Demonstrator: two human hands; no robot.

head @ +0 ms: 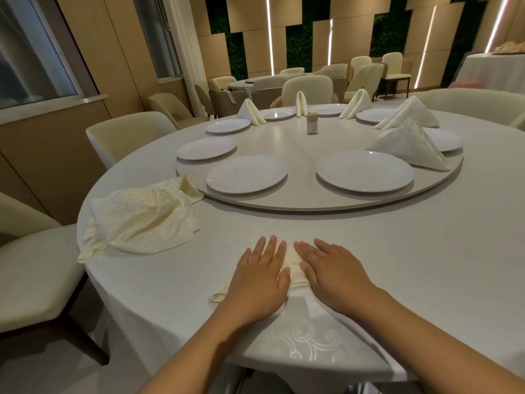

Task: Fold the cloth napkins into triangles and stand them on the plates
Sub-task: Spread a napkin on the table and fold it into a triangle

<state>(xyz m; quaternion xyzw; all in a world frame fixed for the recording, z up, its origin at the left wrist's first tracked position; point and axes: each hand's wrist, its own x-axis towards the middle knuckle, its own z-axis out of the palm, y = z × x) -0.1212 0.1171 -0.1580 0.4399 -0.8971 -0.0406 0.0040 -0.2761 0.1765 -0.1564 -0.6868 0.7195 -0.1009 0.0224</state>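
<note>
Both hands lie flat on a cream napkin (294,268) at the near edge of the round table (426,265). The left hand (260,275) presses down with fingers straight and spread a little; the right hand (332,270) does the same just beside it, palm down, fingers straight — neither one grips the cloth. Most of the napkin is hidden under them: a strip shows between the hands and a folded corner pokes out toward the table's near-left edge.

Toward the left edge sits a loose pile of unfolded napkins (142,220), crumpled, one corner lapping against the rim of the turntable (298,200). On the turntable's near side stand two bare plates — the left plate (247,174) and the right plate (365,171). Along its right rim a folded triangle napkin (409,145) stands upright just beside the right plate, with a second triangle (409,113) behind it. More plates and standing napkins ring the far rim, and a small jar (312,123) stands near the middle.
</note>
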